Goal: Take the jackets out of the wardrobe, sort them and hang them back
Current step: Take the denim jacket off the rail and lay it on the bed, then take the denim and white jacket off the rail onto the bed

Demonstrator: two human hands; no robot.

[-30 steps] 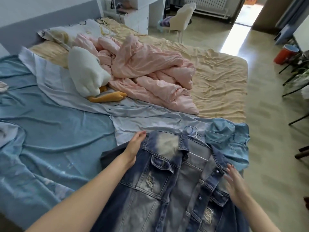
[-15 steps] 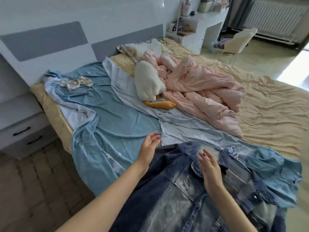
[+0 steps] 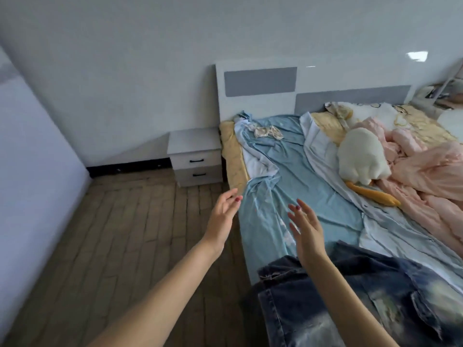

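Observation:
A dark, bleached denim jacket point(image 3: 338, 301) lies spread on the near corner of the bed point(image 3: 300, 186), at the bottom right of the head view. My left hand point(image 3: 221, 217) hovers over the floor beside the bed edge, fingers relaxed and holding nothing. My right hand point(image 3: 304, 230) is raised above the blue sheet just beyond the jacket, fingers straight and apart, touching nothing. No wardrobe is in view.
A white bedside cabinet point(image 3: 195, 156) with two drawers stands left of the headboard point(image 3: 260, 86). A white plush toy point(image 3: 360, 156) and a crumpled pink duvet point(image 3: 426, 166) lie on the bed's right. Wood-look floor point(image 3: 112, 234) spreads left toward a pale wall.
Both hands have let go of the denim jacket and lifted off it. The view has swung left, bringing the headboard, cabinet and floor into sight.

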